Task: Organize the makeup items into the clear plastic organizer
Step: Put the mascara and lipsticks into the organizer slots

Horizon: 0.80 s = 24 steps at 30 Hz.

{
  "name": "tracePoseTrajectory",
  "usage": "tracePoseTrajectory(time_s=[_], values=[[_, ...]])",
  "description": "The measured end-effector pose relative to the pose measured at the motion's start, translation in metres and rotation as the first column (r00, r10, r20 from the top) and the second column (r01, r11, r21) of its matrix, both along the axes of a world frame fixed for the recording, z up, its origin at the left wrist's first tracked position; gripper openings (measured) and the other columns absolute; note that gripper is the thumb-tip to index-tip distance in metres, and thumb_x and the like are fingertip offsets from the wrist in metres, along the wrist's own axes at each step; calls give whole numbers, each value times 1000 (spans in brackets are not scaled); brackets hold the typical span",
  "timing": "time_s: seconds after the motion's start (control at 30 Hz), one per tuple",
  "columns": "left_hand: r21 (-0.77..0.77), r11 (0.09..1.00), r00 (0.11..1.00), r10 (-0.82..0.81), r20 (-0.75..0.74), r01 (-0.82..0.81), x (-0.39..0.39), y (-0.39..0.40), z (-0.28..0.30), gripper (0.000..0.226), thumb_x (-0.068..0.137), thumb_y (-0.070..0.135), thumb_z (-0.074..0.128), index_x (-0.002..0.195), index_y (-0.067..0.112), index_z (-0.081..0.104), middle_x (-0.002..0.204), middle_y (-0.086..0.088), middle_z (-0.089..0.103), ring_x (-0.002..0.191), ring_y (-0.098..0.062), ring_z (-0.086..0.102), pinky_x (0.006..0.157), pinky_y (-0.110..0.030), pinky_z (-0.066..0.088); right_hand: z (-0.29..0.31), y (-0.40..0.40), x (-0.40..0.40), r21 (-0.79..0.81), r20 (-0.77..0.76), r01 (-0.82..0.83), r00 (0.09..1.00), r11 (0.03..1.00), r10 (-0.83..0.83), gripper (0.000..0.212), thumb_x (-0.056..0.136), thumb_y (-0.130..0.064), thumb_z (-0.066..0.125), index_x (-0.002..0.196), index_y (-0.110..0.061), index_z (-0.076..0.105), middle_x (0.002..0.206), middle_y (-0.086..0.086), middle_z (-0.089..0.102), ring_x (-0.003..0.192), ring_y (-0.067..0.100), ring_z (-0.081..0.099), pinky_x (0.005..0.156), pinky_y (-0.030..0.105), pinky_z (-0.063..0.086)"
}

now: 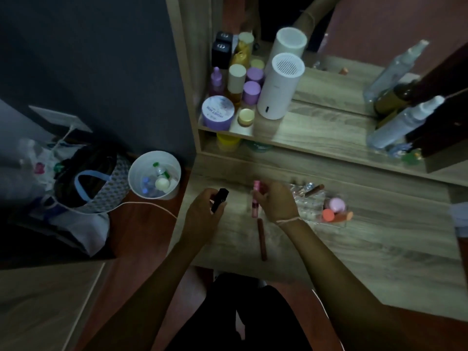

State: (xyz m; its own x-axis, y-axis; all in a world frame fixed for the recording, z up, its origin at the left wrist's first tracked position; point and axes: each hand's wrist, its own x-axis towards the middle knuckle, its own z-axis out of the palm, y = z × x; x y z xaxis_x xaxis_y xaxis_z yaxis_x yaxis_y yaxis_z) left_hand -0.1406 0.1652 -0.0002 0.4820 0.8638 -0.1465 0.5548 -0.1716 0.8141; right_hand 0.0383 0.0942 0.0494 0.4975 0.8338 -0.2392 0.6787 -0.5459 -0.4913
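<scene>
My left hand (202,211) grips a black tube (219,199) above the left end of the wooden vanity top (379,239). A pink lip gloss tube (255,198) stands nearly upright in my right hand (276,202). Just below that hand a brown lip pencil (262,239) lies flat on the wood. To the right sits the clear plastic organizer (309,211), with a pink round item (336,204), an orange sponge (328,215) and a brown tube (314,190) in or around it; which compartments they occupy I cannot tell.
A raised shelf holds a white cylinder device (279,86), purple jars (217,112) and bottles at the left. A spray bottle (402,122) stands at the right by a mirror. On the floor left are a white bin (154,174) and a bag (86,183).
</scene>
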Motion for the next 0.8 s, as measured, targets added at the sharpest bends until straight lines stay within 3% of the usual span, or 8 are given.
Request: tracePoseTrajectory(time_s=[0.17, 0.27, 0.37, 0.43, 0.53, 0.6, 0.7, 0.8], values=[[46, 993, 992, -109, 56, 107, 35, -18, 15, 23, 84, 23, 68, 105, 22, 58, 93, 8, 62, 76, -1, 56, 63, -8, 39, 25, -64, 11, 247, -300, 221, 943, 943, -142, 17, 88, -7, 61, 104, -10, 66, 86, 4, 70, 76, 11, 62, 66, 3, 41], [50, 974, 969, -225, 103, 221, 63, -32, 25, 35, 84, 18, 69, 116, 17, 55, 100, 10, 61, 83, -4, 58, 69, -12, 42, 31, -98, 25, 244, -398, 332, 891, 911, -218, 16, 86, -5, 64, 102, -10, 64, 88, -1, 71, 80, 5, 66, 69, 4, 45], [67, 946, 933, -324, 157, 317, 85, -44, 35, 37, 84, 15, 69, 117, 19, 52, 101, 14, 60, 84, 7, 58, 72, -5, 43, 35, -123, 40, 268, -407, 386, 876, 883, -260, 13, 85, -2, 65, 96, -10, 63, 79, -12, 69, 76, -12, 64, 69, 3, 45], [76, 941, 920, -339, 195, 331, 98, -52, 39, 33, 84, 13, 69, 113, 20, 52, 101, 11, 62, 86, 7, 58, 73, -5, 45, 37, -138, 52, 289, -441, 433, 852, 854, -283, 8, 88, -8, 65, 93, -13, 60, 84, -3, 72, 85, 3, 70, 78, 21, 53], [86, 938, 912, -348, 220, 337, 115, -61, 40, 24, 84, 11, 69, 103, 16, 55, 99, 0, 65, 89, -11, 63, 78, -17, 49, 43, -151, 69, 317, -503, 486, 814, 814, -290, 6, 92, -13, 60, 91, -15, 54, 83, 7, 75, 85, 23, 73, 80, 43, 53], [56, 945, 925, -328, 191, 323, 125, -66, 39, 23, 82, 13, 71, 101, 15, 58, 97, -2, 66, 88, -13, 63, 78, -17, 47, 44, -156, 79, 335, -563, 533, 774, 777, -289, 9, 95, -13, 53, 89, -19, 52, 76, 2, 74, 76, 18, 74, 78, 39, 53], [54, 941, 933, -339, 124, 335, 136, -71, 37, 23, 81, 15, 72, 99, 14, 60, 98, -6, 67, 85, -15, 62, 74, -18, 47, 42, -158, 94, 317, -515, 536, 790, 783, -333, 10, 99, -27, 47, 96, -35, 54, 73, -16, 70, 67, -5, 66, 65, 18, 51], [68, 937, 935, -347, 77, 342, 145, -73, 33, 20, 81, 15, 70, 99, 18, 61, 101, -7, 64, 83, -13, 60, 70, -21, 49, 41, -150, 111, 269, -389, 448, 861, 853, -329, 27, 100, -36, 40, 120, -31, 57, 95, -14, 68, 81, -6, 59, 72, 17, 47]])
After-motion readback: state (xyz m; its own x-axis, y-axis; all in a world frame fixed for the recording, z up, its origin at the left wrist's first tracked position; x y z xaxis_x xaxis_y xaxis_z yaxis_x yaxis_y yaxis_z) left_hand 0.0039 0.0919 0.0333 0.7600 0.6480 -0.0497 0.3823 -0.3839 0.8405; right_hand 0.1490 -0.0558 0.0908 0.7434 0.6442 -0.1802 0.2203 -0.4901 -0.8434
